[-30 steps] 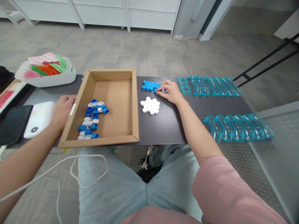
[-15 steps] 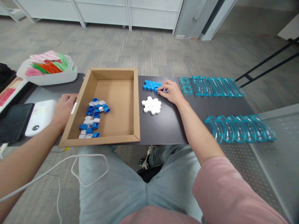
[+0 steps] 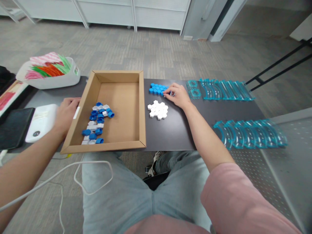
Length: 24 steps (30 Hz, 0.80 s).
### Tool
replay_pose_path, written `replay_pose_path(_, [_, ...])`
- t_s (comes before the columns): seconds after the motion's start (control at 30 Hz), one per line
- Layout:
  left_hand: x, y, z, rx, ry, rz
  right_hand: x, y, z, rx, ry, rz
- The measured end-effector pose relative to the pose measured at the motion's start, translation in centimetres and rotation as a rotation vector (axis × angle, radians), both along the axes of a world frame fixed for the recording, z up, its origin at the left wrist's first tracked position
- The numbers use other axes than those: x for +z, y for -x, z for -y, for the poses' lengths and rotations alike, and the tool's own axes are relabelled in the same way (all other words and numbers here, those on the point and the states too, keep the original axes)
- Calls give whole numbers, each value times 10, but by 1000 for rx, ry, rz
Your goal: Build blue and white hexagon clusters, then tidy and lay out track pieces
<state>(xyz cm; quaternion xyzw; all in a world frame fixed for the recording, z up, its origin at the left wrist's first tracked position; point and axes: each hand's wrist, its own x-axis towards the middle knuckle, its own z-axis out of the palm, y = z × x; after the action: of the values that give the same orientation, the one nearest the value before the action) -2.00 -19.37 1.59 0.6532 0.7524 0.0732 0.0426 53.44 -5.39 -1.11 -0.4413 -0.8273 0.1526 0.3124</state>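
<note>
My right hand (image 3: 178, 95) rests on the dark table (image 3: 175, 130), its fingertips pinched on a blue hexagon piece at the right end of a flat cluster of blue hexagons (image 3: 157, 88). Just in front of it lies a cluster of white hexagons (image 3: 158, 110). My left hand (image 3: 65, 113) grips the left wall of an open cardboard box (image 3: 140, 110), fingers curled over the rim. Inside the box, near its left side, lies a loose pile of blue and white hexagon pieces (image 3: 97, 123).
Two rows of clear turquoise curved pieces lie on the table, one at the back right (image 3: 220, 89) and one nearer (image 3: 250, 133). A white tub of coloured strips (image 3: 47, 72), a white device (image 3: 41, 122) and a black pad (image 3: 12, 127) sit left. A white cable (image 3: 73, 172) hangs below.
Almost nothing has moved. My right hand's fingertips stay at the right end of the blue cluster; my left hand keeps its hold on the box wall.
</note>
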Motion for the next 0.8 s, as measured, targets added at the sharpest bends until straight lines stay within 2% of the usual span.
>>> replay_pose_path(0.1, [4,-2,0,1,12,5,-1,0,0,-2,-3,2])
replay_pose_path(0.33, [-3,2,1,3,-45,10,-2,0,-2,-4,-3,-4])
replay_pose_path(0.53, [-1,-1,3,-10,-37,30,2,0,0,-9,-1,-6])
replay_pose_path(0.8, [7,-12,5,9,0,14,9,1,7,-65,-87,-139])
